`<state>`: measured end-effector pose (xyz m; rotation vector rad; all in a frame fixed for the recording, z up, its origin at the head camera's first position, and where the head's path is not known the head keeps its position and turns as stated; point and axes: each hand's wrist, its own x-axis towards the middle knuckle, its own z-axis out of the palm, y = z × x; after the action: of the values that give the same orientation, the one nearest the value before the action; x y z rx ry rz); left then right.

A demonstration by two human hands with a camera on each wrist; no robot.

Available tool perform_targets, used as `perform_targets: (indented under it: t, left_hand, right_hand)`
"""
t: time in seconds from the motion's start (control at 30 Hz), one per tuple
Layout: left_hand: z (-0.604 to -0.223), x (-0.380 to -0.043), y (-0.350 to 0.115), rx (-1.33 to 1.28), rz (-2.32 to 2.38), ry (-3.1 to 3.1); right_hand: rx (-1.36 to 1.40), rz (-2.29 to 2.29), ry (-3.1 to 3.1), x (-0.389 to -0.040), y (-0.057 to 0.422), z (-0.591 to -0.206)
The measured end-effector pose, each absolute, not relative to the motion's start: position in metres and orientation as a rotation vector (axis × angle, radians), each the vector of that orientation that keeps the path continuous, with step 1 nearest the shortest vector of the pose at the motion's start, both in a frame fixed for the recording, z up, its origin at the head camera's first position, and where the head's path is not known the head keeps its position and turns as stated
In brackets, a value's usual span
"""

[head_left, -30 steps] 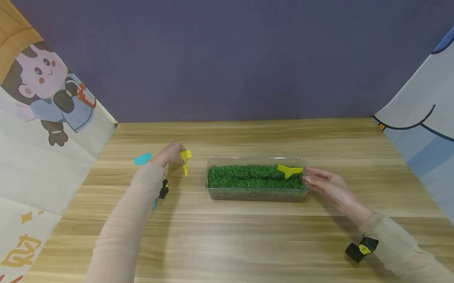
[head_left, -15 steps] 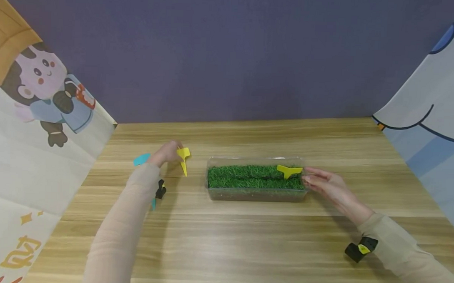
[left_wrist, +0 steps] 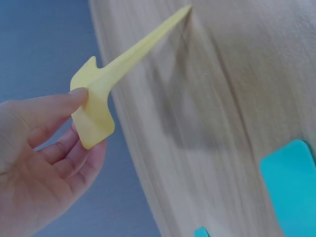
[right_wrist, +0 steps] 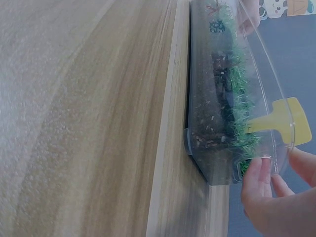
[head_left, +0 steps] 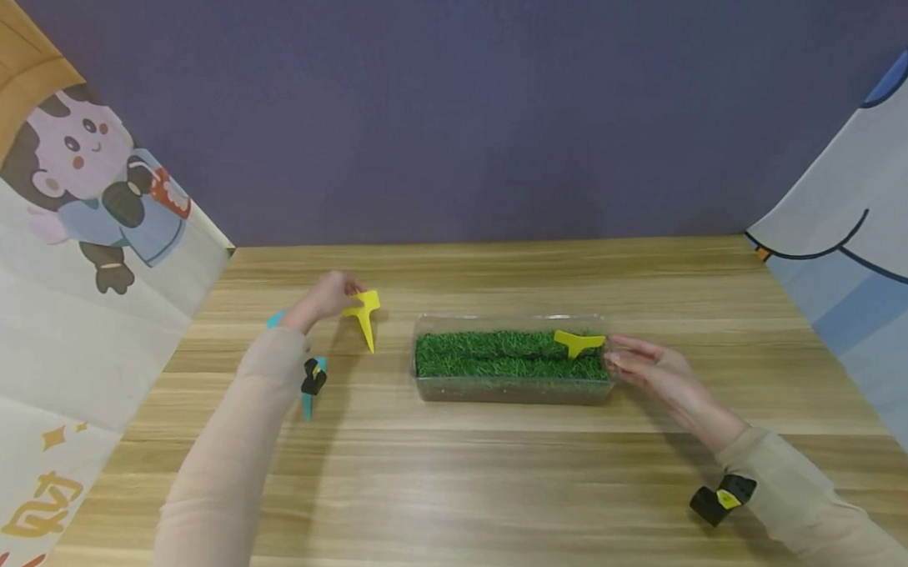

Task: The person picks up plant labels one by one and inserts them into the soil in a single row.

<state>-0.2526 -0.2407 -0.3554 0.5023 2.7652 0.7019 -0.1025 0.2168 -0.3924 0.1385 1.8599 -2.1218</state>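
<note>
My left hand pinches a yellow T-shaped plant label by its wide head between thumb and fingers. Its pointed stem slants down, with the tip close to the tabletop, left of the planter. A long clear plastic planter box with green artificial grass and dark soil stands in the middle. Another yellow plant label stands upright in the grass near the right end. At that end my right hand grips the box's end wall, thumb and fingers on either side of the rim.
Two turquoise plant labels lie on the wooden table to the left: one turquoise label mostly behind the left wrist, a second turquoise label partly behind the wrist camera. A dark blue panel rises behind; printed cloths hang at both sides.
My left hand has moved slightly left and away from me, tilting the yellow plant label so more of its head shows. The right hand and the box hold still.
</note>
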Motion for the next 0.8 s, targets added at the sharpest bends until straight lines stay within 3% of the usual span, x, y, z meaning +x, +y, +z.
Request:
perform_targets:
  t: [0.8]
  left_hand:
    - [-0.328, -0.235, -0.224, 0.578, 0.797, 2.759]
  right_hand:
    - [0.119, -2.14, 1.831, -0.103, 0.219, -0.394]
